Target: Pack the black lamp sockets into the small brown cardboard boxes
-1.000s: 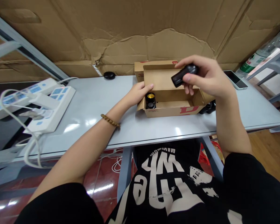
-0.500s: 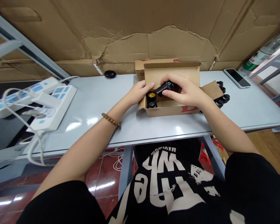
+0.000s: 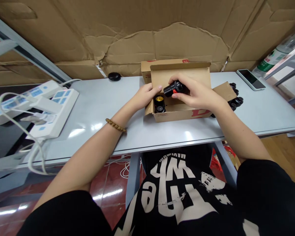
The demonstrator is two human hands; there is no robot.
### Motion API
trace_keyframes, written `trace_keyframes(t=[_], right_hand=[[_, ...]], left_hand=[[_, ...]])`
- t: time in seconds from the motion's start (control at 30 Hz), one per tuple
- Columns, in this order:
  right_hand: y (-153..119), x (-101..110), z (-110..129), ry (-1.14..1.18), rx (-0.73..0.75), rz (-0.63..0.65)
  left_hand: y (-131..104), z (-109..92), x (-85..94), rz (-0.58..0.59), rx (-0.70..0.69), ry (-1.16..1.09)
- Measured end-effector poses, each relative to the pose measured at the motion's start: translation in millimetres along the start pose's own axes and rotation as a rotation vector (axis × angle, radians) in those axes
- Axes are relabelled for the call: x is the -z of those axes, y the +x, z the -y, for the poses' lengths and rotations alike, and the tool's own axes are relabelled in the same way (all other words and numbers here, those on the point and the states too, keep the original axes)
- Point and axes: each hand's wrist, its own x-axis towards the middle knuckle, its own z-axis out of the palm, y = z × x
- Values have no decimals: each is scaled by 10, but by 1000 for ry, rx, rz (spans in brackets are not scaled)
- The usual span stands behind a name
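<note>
My right hand (image 3: 193,91) is closed around a black lamp holder (image 3: 173,88) with a small red part, tilted above an open cardboard box (image 3: 182,115). My left hand (image 3: 147,94) grips the box at its left end, thumb over the edge and the other fingers partly hidden. Inside the box's left end are a lamp holder (image 3: 159,99) with a brass-coloured threaded socket facing up and another black piece (image 3: 160,108) in front of it. The box's lid (image 3: 180,72) stands raised at the back, and its right end flap (image 3: 225,91) is folded outward.
Several black lamp holders (image 3: 236,102) lie right of the box. A second carton (image 3: 145,70) stands behind it. Further right are a phone (image 3: 250,79) and a bottle (image 3: 272,60). White power strips (image 3: 52,114) with cables lie left; a black oval object (image 3: 114,76) sits at the back edge.
The lamp holder in my right hand has turned slightly, showing more of its red part. My left hand stays at the box's left end. The camera view has shifted a little.
</note>
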Motion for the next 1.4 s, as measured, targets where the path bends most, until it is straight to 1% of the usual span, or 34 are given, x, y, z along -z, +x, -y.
trace_keyframes(t=[0.07, 0.2, 0.4, 0.57, 0.77, 0.9, 1.1, 1.27, 1.33, 1.4], right_hand=[[2, -26, -40, 2, 43, -15], [-7, -50, -48, -9, 72, -28], [-34, 3, -11, -101, 124, -47], [-34, 14, 20, -115, 80, -56], [-45, -16, 34, -62, 4, 14], [-47, -7, 15, -79, 11, 3], [-40, -3, 26, -43, 26, -43], [-45, 14, 15, -67, 87, -93], [-44, 23, 6, -79, 95, -93], [-37, 19, -1, -83, 60, -64]], left_hand=[[3, 13, 0, -1, -5, -3], [-2, 7, -5, -1, -21, -5], [-11, -12, -11, -4, -15, -14], [-15, -19, -8, -1, -9, -6], [-5, 10, -4, 10, -7, -19], [-2, 10, -1, 6, -16, -4], [1, 15, 2, 3, -30, 19], [-2, 15, 2, 8, -29, 11], [-8, 3, 2, 7, -24, 15], [-15, -10, 2, 6, -17, 19]])
